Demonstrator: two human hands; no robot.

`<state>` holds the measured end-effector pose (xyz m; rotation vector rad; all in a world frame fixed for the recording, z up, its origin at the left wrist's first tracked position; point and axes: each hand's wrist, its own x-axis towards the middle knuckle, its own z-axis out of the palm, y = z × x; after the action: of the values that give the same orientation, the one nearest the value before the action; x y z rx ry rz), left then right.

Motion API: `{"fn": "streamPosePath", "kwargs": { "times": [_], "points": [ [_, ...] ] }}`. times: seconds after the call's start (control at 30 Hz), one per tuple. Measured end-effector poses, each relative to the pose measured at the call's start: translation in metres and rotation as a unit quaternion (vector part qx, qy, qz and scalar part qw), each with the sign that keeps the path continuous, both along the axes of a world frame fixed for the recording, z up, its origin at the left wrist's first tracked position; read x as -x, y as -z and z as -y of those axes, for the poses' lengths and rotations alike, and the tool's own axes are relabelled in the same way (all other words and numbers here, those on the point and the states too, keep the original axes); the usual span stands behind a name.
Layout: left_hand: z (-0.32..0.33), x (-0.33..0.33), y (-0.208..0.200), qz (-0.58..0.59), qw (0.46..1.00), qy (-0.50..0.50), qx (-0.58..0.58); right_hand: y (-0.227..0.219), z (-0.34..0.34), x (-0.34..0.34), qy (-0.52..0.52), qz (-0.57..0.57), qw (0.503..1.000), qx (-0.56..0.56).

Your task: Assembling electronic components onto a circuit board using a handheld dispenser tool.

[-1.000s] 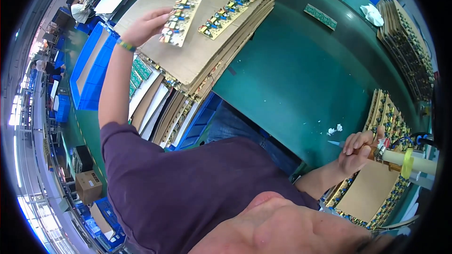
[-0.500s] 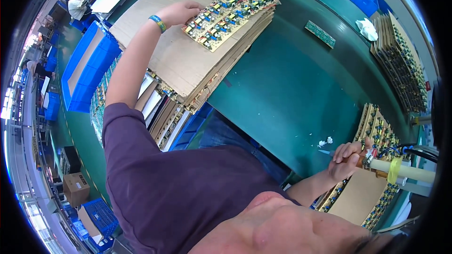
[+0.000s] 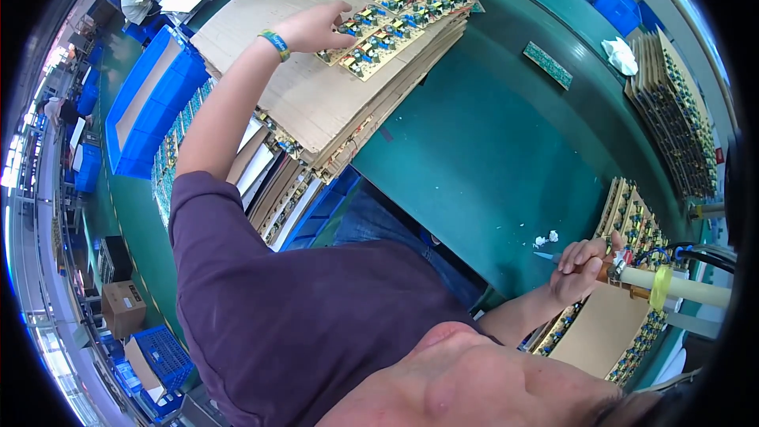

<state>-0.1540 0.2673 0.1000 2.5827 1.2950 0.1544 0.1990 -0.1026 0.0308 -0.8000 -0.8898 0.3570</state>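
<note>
My left hand (image 3: 315, 28) reaches over a tall stack at the upper middle, its thumb and forefinger spread apart. They rest at the near left end of a panel of yellow circuit boards (image 3: 375, 46) carrying blue, black and yellow parts. The panel lies on a brown cardboard sheet (image 3: 304, 107), the top of the stack. Low on the right, my right hand (image 3: 581, 266) is closed round a glue dispenser with a pointed blue-grey tip (image 3: 544, 255); my fingers hide much of its body. Beside the tip are small white blobs (image 3: 545, 238) on the green table.
A green circuit board (image 3: 547, 65) lies on the green table (image 3: 474, 158). Behind it are a crumpled white cloth (image 3: 619, 55) and stacked board panels (image 3: 672, 119). More boards with cardboard (image 3: 597, 332) stand below my right hand, beside a pale pipe (image 3: 688, 286). A blue bin (image 3: 150, 107) stands left.
My left hand has shifted slightly right along the stack, and its thumb and forefinger have spread apart. My right hand stays in place with the dispenser. The whole view has shifted a little.
</note>
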Motion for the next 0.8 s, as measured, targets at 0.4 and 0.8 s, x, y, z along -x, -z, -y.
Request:
{"fn": "streamPosePath", "kwargs": {
  "times": [0.4,0.8],
  "points": [
    [-0.006,-0.022,0.016,-0.019,0.993,-0.039,-0.11,-0.003,-0.001,0.003,0.011,-0.005,1.0,-0.001],
    [-0.022,-0.028,0.021,0.018,0.994,-0.053,-0.096,-0.004,-0.003,0.004,0.037,-0.011,0.999,0.012]
  ]
}}
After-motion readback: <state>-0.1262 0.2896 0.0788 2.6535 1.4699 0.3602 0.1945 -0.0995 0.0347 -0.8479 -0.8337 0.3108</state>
